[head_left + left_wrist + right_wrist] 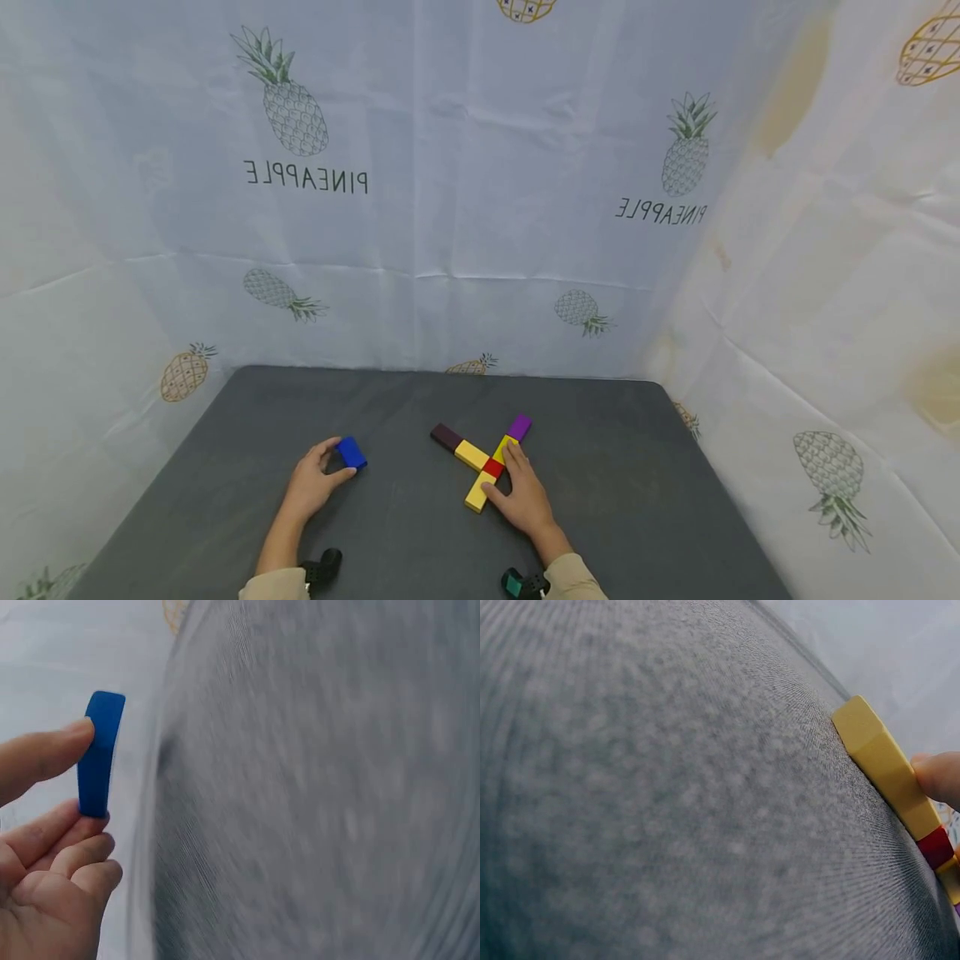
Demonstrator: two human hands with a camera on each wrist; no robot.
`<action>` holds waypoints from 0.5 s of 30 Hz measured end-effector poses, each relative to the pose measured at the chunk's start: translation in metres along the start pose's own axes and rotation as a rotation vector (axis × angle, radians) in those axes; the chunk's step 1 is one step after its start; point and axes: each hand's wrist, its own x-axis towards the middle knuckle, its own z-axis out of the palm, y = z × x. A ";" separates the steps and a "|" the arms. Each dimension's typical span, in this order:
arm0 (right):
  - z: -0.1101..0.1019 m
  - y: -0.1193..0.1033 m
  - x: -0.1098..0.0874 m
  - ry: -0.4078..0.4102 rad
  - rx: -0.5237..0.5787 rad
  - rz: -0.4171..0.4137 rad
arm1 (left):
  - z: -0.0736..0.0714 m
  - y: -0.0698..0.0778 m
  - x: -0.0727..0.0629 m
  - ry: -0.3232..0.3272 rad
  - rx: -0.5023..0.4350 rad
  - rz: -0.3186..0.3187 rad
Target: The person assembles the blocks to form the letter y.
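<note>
On the left, my left hand pinches a blue block between thumb and fingers. The left wrist view shows the blue block edge-on, thumb on one side and fingertips at its lower end. My right hand rests with fairly straight fingers on joined blocks right of centre. Its thumb touches the nearer yellow block, while its fingers lie on the farther yellow block. A red block sits between those two. A purple block continues the row at its far end.
From the red block a third yellow block and a dark brown block branch off to the far left. All lie on a dark grey table. A white pineapple-print curtain stands behind and beside the table.
</note>
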 end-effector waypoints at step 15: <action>0.000 -0.001 -0.001 0.009 0.004 -0.005 | 0.027 0.030 -0.013 -0.198 -0.148 0.131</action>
